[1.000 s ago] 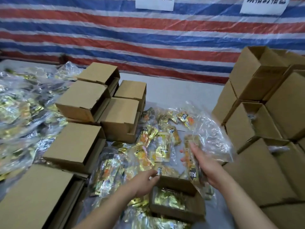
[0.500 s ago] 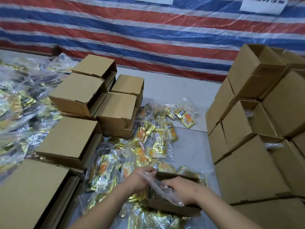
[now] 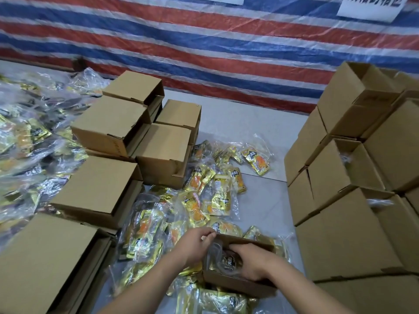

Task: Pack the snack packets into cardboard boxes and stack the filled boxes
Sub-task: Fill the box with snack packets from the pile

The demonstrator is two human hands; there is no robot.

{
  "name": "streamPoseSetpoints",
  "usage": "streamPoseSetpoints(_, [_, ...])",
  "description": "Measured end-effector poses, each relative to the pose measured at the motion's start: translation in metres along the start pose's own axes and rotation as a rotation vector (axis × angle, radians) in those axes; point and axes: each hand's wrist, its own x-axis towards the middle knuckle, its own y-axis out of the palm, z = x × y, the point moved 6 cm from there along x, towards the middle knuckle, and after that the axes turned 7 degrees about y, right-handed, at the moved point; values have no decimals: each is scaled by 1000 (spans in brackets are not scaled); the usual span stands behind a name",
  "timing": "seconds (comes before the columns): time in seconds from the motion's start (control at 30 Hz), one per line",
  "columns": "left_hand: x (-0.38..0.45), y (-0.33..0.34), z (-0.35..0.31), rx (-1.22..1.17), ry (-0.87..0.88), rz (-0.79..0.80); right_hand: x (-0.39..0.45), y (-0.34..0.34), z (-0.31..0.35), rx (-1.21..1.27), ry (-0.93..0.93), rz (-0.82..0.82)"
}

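Observation:
A small open cardboard box (image 3: 238,285) lies near the bottom centre among gold snack packets in clear bags (image 3: 204,196). My right hand (image 3: 254,260) is down inside the box, pressing a clear bag of gold packets (image 3: 223,262) into it. My left hand (image 3: 197,244) holds the box's left rim, fingers curled at the far corner. Several loose packets spread over the grey table (image 3: 265,200) beyond the box.
Closed small boxes (image 3: 165,150) stand in stacks at the left and centre. Taller stacks of brown boxes (image 3: 344,234) rise at the right. A heap of bagged packets (image 3: 25,155) fills the far left. A striped tarpaulin (image 3: 204,53) hangs behind.
My right hand, which held a bag of packets above the box, has come down and pushed it into the box. The left hand stays at the box's left rim.

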Motion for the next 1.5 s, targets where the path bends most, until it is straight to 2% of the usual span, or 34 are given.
streamPoseSetpoints(0.1, [2, 3, -3, -18, 3, -13, -13, -14, -2, 16, -18, -53])
streamPoseSetpoints(0.2, [4, 6, -8, 36, 20, -45, 4, -3, 10, 42, -24, -38])
streamPoseSetpoints(0.37, [2, 8, -8, 113, 63, -51, 38, 31, 13, 134, 147, -57])
streamPoseSetpoints(0.53, [0, 5, -4, 89, 36, -38, 29, 21, 15, 124, 79, 69])
streamPoseSetpoints(0.7, [1, 5, -12, 79, 23, -43, 8, -9, 12, 236, -25, -103])
streamPoseSetpoints(0.77, [1, 5, -14, 91, 27, -45, 13, 3, 26, 262, -75, -26])
streamPoseSetpoints(0.9, [0, 6, -13, 117, 24, -58, 30, 28, 36, 243, -9, 93])
streamPoseSetpoints(1.1, [-2, 4, -11, 124, 32, -57, 23, 27, 38, 362, -13, 128])
streamPoseSetpoints(1.23, [-2, 4, -13, 120, 27, -42, 0, -5, 12, 486, -46, -13])
streamPoseSetpoints(1.37, [0, 3, -15, 106, 17, -42, -32, -55, -25, 507, -92, -416])
streamPoseSetpoints(1.43, [1, 3, -16, 107, 11, -41, -38, -69, -40, 365, -82, -544])
streamPoseSetpoints(1.5, [1, 4, -16, 110, 7, -43, -33, -66, -47, 173, -37, -488])
